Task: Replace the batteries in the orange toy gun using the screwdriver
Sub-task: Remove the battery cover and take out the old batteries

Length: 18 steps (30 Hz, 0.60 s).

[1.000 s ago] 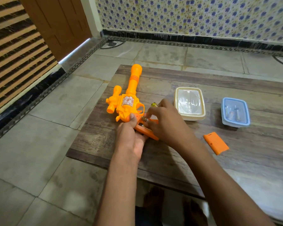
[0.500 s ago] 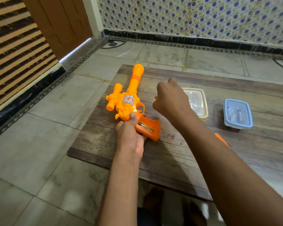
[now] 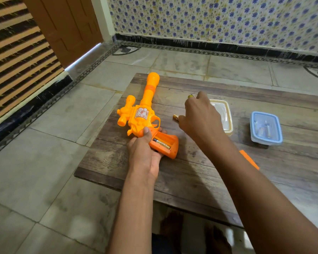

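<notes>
The orange toy gun (image 3: pixel 143 114) lies on the wooden table (image 3: pixel 191 171), barrel pointing away from me. My left hand (image 3: pixel 145 151) grips its handle, thumb on top. The battery compartment in the handle is uncovered and one battery (image 3: pixel 162 143) lies inside. My right hand (image 3: pixel 200 118) hovers to the right of the gun, fingers closed on a battery (image 3: pixel 175 117) whose metal end sticks out to the left. A small yellow-green tip (image 3: pixel 190 96) shows above the knuckles; I cannot tell what it is. The orange compartment cover (image 3: pixel 250 160) lies on the table, partly hidden by my right forearm.
A cream lidded container (image 3: pixel 227 114) sits just behind my right hand. A blue-rimmed clear container (image 3: pixel 265 128) with small metal items inside stands further right. The table's left and near edges drop to a tiled floor. My feet show under the near edge.
My right hand has lifted off the gun's handle and moved up and right with a battery in its fingers, which uncovered the compartment. My left hand and the gun have stayed put.
</notes>
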### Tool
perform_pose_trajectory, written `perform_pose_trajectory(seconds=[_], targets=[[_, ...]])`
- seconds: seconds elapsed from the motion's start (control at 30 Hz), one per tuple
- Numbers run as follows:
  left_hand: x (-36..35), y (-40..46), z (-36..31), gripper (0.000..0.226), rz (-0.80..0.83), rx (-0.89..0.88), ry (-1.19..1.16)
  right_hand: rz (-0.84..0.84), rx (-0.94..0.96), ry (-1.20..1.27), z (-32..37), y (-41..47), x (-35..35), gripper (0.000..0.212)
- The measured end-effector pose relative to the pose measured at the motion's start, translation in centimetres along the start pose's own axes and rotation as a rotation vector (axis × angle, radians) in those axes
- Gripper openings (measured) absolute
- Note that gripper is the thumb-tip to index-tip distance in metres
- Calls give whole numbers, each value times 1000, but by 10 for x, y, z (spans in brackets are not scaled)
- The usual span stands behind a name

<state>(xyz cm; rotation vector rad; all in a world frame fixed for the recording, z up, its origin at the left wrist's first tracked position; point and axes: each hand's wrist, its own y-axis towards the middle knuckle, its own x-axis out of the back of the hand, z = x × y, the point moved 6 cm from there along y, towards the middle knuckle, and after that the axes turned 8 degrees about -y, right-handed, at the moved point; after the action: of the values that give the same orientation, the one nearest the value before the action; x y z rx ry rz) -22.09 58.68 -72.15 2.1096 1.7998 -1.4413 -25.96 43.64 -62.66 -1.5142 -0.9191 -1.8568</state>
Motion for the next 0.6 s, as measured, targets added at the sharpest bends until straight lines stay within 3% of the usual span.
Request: perform_pose_trajectory(seconds=[0.1,0.33,0.43,0.6], targets=[[-1,0,1,35,4,-10,17,-91,-6,127,-17,-24,2,9],[-5,-3,0,35,14,-42,33,-299,229,613,-16,-67,13,65],[-3,-3,1,39,-4,-29,32,-365,263,818,-11,-69,22,53],[-3,-5,-1,37,-7,-30,38,-410,261,947,-11,-66,14,43]])
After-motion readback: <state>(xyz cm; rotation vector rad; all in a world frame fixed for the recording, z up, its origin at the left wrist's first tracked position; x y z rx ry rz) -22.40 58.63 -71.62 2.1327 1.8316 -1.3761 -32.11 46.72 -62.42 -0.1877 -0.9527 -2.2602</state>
